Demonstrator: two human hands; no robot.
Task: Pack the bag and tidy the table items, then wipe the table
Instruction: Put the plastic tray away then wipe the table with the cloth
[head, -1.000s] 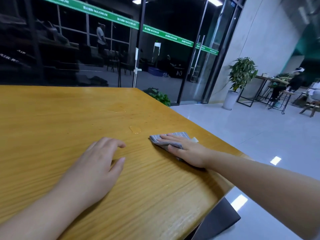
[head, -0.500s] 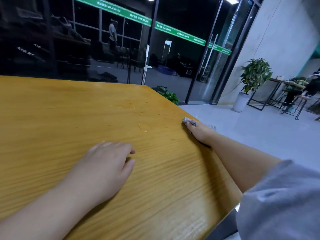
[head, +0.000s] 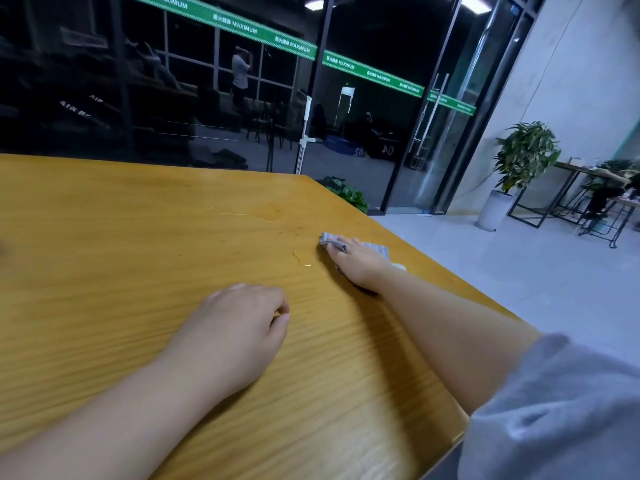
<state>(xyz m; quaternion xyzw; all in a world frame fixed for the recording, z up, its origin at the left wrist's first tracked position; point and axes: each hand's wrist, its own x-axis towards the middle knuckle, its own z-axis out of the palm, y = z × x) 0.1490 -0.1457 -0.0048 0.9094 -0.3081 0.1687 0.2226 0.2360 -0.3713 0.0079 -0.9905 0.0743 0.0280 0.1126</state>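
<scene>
A broad counter (head: 121,271) of honey-yellow wood fills the lower part of the view, its smooth, faintly glossy top streaked with fine grain lines that run across it. Near its right edge lies a small grey woven cloth (head: 375,249), folded flat, with a crumpled corner poking out beyond the fingertips and a pale strip showing at the wrist side. The right hand (head: 356,261) lies palm-down on this cloth, fingers straight and together, pressing it onto the wood; a loose grey fabric sleeve (head: 554,410) covers the upper arm at the lower right. Just left of the cloth, thin curved watery marks (head: 299,258) glint on the surface, and farther back a pale streak (head: 249,216) crosses the grain.

The left hand (head: 239,330) rests on the counter nearer the camera, well apart from the cloth, knuckles up, fingers loosely curled under with the thumb tip touching the forefinger; it holds nothing.

Beyond the counter stands a dark glass wall (head: 207,98) in black metal frames, banded by a green strip with white lettering. To the right, on the pale glossy tiled floor (head: 485,271), a leafy green plant in a tall white cylindrical pot (head: 493,209) stands against a grey concrete wall, beside black-framed tables (head: 568,188).
</scene>
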